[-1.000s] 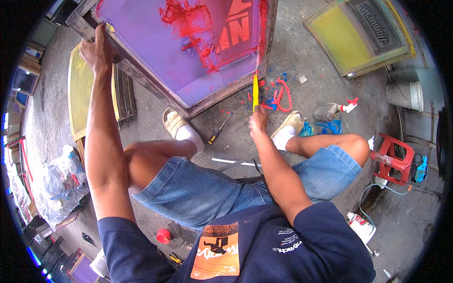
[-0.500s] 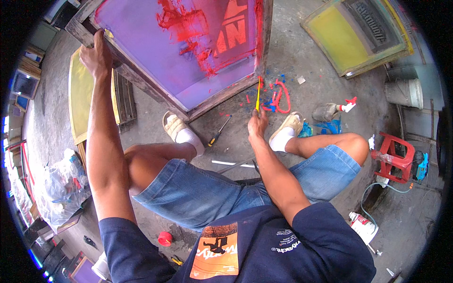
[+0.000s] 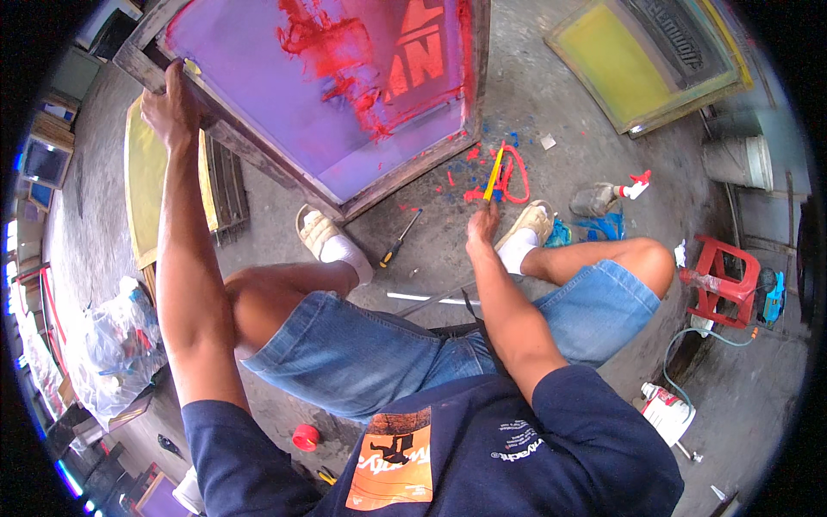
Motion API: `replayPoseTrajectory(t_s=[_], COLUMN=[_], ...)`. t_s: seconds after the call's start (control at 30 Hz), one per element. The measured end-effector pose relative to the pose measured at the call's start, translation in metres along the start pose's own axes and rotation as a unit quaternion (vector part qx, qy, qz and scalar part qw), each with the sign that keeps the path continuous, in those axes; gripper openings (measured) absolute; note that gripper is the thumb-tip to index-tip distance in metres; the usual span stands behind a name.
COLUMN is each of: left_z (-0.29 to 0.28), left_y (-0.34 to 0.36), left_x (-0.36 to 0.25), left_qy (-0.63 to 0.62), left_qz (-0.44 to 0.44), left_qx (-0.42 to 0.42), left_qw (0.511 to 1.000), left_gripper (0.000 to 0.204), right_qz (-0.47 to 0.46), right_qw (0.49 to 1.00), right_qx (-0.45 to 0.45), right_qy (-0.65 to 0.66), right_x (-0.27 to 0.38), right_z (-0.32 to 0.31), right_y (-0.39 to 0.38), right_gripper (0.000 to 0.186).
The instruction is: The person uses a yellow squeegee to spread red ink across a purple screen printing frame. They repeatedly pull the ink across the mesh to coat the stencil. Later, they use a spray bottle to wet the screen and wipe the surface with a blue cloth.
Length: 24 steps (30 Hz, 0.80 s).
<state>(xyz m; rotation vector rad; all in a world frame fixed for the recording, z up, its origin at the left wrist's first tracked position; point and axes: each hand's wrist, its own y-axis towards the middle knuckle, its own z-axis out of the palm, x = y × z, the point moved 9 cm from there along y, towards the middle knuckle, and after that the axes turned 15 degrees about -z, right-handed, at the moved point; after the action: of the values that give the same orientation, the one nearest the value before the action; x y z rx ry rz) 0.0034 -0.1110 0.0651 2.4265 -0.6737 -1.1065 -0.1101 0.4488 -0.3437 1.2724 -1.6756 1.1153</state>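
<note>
My left hand (image 3: 170, 112) grips the wooden edge of a large screen frame (image 3: 284, 172), tilted up before me, whose purple mesh (image 3: 250, 95) carries thick red smears, blue flecks and red block lettering. My right hand (image 3: 482, 222) is closed on a slim yellow tool (image 3: 494, 172), its tip just off the frame's lower right corner. Beyond the tool, red and blue scraps (image 3: 517, 172) lie on the concrete. A screwdriver (image 3: 401, 237) rests on the floor between my sandalled feet.
Yellow screens stand at upper right (image 3: 612, 69) and left (image 3: 146, 189). Around me are a spray bottle (image 3: 593, 200), grey bucket (image 3: 736, 162), red stool (image 3: 719, 280), plastic bag (image 3: 112, 345), white bottle (image 3: 668, 414) with a hose, and red lid (image 3: 306, 438).
My right hand has moved rightward with the yellow tool, whose tip has left the frame's corner and now angles up to the right. The frame has shifted slightly up and left.
</note>
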Motion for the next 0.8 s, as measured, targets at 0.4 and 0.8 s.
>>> replayPoseTrajectory(t_s=[0.4,0.8], left_z=[-0.002,-0.003], left_y=[0.001,0.002], left_x=[0.004,0.005], left_qy=[-0.049,-0.041], left_qz=[-0.045,-0.039], left_qx=[0.008,-0.012], left_qw=[0.998,0.998], left_gripper=[0.047,0.046], right_qz=[-0.149,-0.206], right_qw=[0.953,0.865], right_qx=[0.130,0.254], right_qy=[-0.229,-0.380], right_x=[0.081,0.116], right_z=[-0.003,-0.011], right_y=[-0.058,0.024], right_gripper=[0.033,0.036])
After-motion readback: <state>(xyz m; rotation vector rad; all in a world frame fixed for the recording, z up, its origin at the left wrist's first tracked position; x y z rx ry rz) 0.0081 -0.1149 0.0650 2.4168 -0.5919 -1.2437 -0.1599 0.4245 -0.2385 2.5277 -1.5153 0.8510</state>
